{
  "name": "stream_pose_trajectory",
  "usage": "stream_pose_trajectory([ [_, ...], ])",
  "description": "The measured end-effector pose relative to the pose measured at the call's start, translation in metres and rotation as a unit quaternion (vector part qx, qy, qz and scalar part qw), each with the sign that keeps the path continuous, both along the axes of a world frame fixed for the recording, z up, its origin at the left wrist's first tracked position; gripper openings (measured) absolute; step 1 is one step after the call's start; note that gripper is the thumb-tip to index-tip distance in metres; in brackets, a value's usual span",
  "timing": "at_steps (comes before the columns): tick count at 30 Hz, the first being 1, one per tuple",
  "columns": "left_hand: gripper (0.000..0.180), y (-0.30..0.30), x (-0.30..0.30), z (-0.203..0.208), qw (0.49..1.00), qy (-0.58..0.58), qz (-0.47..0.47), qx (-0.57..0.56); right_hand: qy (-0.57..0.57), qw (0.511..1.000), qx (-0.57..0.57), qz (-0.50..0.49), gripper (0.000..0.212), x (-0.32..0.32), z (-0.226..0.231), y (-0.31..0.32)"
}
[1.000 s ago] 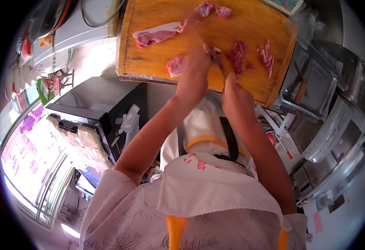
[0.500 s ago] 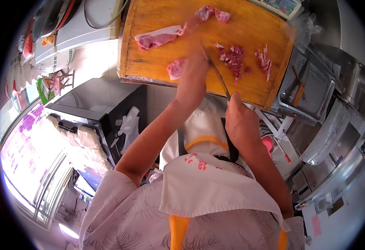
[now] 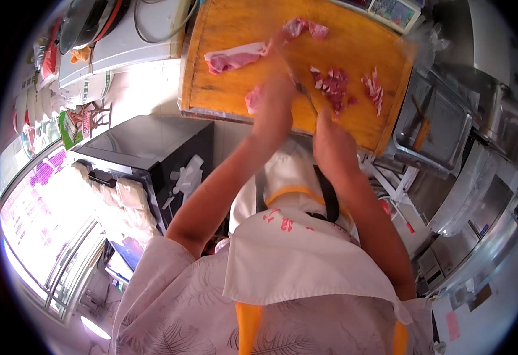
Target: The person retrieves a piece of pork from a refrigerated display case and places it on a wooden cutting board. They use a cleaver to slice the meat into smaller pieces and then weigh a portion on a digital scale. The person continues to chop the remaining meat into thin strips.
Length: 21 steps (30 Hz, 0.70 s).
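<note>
My right hand (image 3: 334,139) is closed around the handle of a knife (image 3: 306,97), whose blade points up and left over the wooden cutting board (image 3: 223,89). Left of the blade, my left hand (image 3: 275,97) is over the board, its fingers smeared and partly hidden. A piece of raw meat (image 3: 252,100) shows beside that hand; whether the fingers grip it is unclear. Farther up lie a long fatty strip of meat (image 3: 235,57) and another strip (image 3: 306,27). To the knife's right are a heap of diced meat (image 3: 333,86) and a small pile of thin slices (image 3: 372,92).
A metal tray (image 3: 448,139) holding a wooden-handled tool (image 3: 423,134) stands right of the board. A dark, box-shaped appliance (image 3: 146,142) is below left, with plastic bags on it. A white surface (image 3: 135,41) adjoins the board's left side.
The view has shifted, so the board sits slightly farther right at its left edge. My right hand and the knife have moved a little up and left. My left hand stays by the meat piece.
</note>
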<state>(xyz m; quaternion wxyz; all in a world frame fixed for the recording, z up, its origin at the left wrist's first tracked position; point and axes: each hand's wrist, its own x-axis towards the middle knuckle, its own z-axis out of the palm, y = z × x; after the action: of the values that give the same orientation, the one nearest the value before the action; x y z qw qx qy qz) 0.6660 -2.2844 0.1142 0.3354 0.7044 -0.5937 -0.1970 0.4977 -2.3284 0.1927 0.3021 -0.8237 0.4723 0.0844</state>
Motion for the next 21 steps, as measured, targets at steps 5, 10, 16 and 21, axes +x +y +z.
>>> stream_pose_trajectory([
  [5, 0.038, 0.006, -0.014, 0.010, 0.999, 0.005, -0.024, -0.027, -0.043, 0.997, -0.022, -0.054, 0.028, -0.021, -0.027, 0.036],
  [10, 0.035, 0.015, -0.011, 0.012, 0.998, -0.023, -0.045, -0.029, -0.057, 0.996, -0.027, -0.066, 0.033, 0.001, -0.027, 0.006],
  [16, 0.035, 0.005, 0.003, 0.016, 0.994, -0.052, -0.056, -0.081, -0.065, 0.995, -0.020, -0.074, 0.033, -0.024, 0.018, 0.020],
  [21, 0.034, 0.006, 0.004, 0.004, 0.992, -0.054, -0.074, -0.085, -0.006, 0.999, 0.007, -0.051, 0.038, -0.016, 0.032, 0.043],
])
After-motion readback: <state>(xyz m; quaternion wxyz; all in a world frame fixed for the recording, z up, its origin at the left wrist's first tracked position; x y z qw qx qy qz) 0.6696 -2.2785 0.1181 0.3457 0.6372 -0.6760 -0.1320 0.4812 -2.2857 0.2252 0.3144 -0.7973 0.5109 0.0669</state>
